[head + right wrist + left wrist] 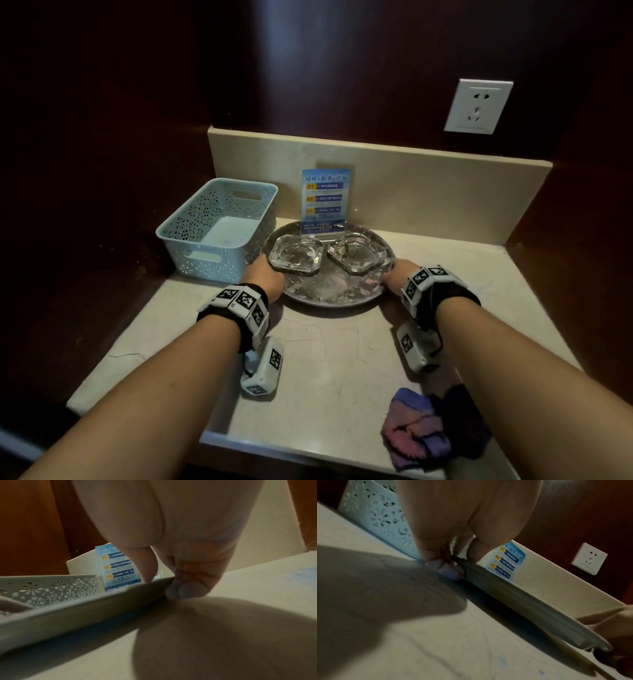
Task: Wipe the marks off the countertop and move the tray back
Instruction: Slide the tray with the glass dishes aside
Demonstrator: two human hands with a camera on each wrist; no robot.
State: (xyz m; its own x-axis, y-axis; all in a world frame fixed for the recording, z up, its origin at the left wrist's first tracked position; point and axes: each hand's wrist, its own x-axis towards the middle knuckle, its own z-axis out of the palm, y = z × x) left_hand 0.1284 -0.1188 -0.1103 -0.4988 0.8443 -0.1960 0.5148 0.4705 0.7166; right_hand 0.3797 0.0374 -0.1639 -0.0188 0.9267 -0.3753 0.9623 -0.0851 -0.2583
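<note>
A round silvery tray (337,293) with two glass ashtrays (296,256) (356,255) and a blue sign (325,200) sits at the back of the beige stone countertop (329,370). My left hand (262,277) grips its left rim (505,592), thumb over the edge and fingers (448,570) curled under. My right hand (399,274) grips the right rim (102,608) the same way, fingers (187,589) tucked beneath. A crumpled pink and purple cloth (419,428) lies at the front right. Faint blue marks (503,662) (302,574) show on the countertop.
A pale blue perforated basket (219,229) stands just left of the tray, almost touching my left hand. A low stone backsplash (411,171) runs behind, with a wall socket (478,106) above on the dark wood wall. The countertop's front edge is near the cloth.
</note>
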